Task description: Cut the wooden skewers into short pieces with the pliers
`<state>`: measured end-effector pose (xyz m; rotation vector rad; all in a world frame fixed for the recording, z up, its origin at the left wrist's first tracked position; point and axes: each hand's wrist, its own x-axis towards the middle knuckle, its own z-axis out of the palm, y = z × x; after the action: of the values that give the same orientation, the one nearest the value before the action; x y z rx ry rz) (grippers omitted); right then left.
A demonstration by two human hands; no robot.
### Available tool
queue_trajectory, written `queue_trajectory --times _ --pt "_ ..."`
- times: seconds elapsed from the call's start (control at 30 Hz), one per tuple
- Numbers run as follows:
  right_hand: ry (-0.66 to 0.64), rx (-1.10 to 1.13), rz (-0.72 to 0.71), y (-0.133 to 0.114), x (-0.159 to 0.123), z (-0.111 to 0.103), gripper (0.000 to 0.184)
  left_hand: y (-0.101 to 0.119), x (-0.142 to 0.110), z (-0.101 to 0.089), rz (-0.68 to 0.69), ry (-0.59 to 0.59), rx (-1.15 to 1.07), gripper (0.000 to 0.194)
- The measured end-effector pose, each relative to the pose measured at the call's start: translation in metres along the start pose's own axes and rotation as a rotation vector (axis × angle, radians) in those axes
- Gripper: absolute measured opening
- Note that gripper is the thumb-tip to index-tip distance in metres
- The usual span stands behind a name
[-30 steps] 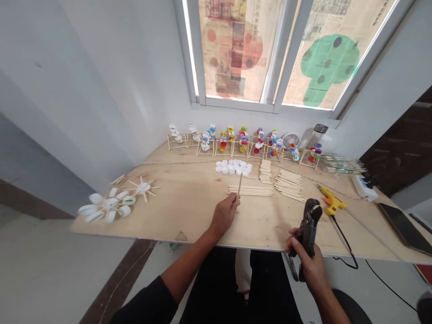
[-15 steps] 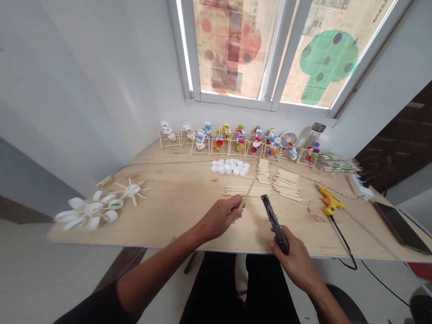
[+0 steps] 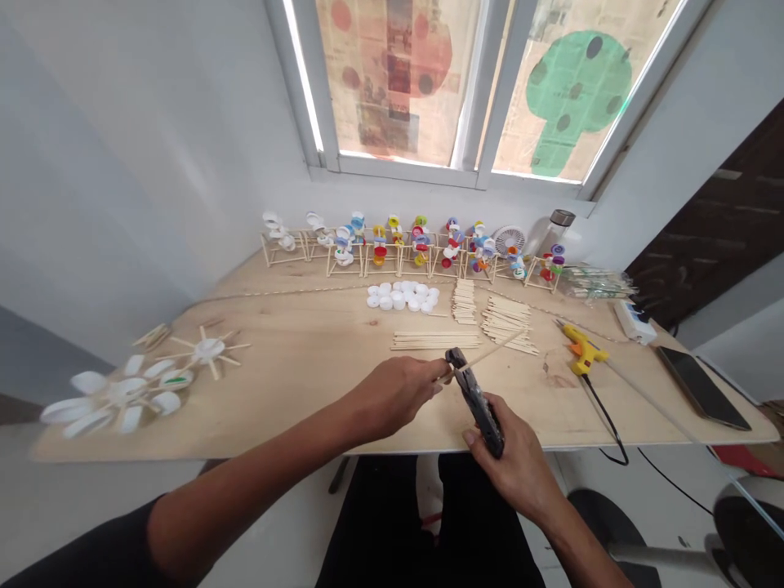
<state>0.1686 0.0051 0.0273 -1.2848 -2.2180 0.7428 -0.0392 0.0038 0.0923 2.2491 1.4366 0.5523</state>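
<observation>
Pale wood, a thin stick (image 3: 495,351), slants across the head of a dark hand cutter (image 3: 481,412) above the table (image 3: 294,376). From my end, the left hand (image 3: 398,396) pinches the stick's near end between thumb and fingers, right beside the cutter's head; the right hand (image 3: 514,449) is wrapped around the cutter's handles. Whether the blades bite the wood, I cannot tell. Beyond them I count 3 groups of loose sticks (image 3: 464,302), near a cluster of white caps (image 3: 401,296).

Hunting for writing, I find the window paper (image 3: 585,147) covered in newspaper-like print, too small and blurred for me to read, with a green spotted shape (image 3: 579,82) over it. The clear packet (image 3: 597,282) at the back right carries green markings I cannot make out. Any lettering on the yellow glue gun (image 3: 585,351) is likewise too small. To its right lies a dark phone (image 3: 704,388), near a white power strip (image 3: 635,321).
</observation>
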Motion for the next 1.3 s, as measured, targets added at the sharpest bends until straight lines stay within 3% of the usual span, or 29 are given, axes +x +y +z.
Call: queue_trajectory --times 0.27,0.87,1.13,1.3 --pt "0.08 0.016 -0.07 0.008 0.003 -0.001 0.047 0.001 0.003 0.002 0.043 0.016 0.039 0.024" --pt "0.162 -0.056 -0.03 0.002 0.003 -0.001 0.02 0.007 0.017 -0.018 0.03 -0.105 0.08 0.015" --pt "0.165 -0.154 0.047 0.005 0.007 0.006 0.022 0.002 0.025 -0.015 0.029 -0.05 0.139 0.013" --pt "0.161 -0.172 0.074 0.009 0.009 0.009 0.031 0.003 0.026 -0.004 0.003 -0.01 0.32 0.023"
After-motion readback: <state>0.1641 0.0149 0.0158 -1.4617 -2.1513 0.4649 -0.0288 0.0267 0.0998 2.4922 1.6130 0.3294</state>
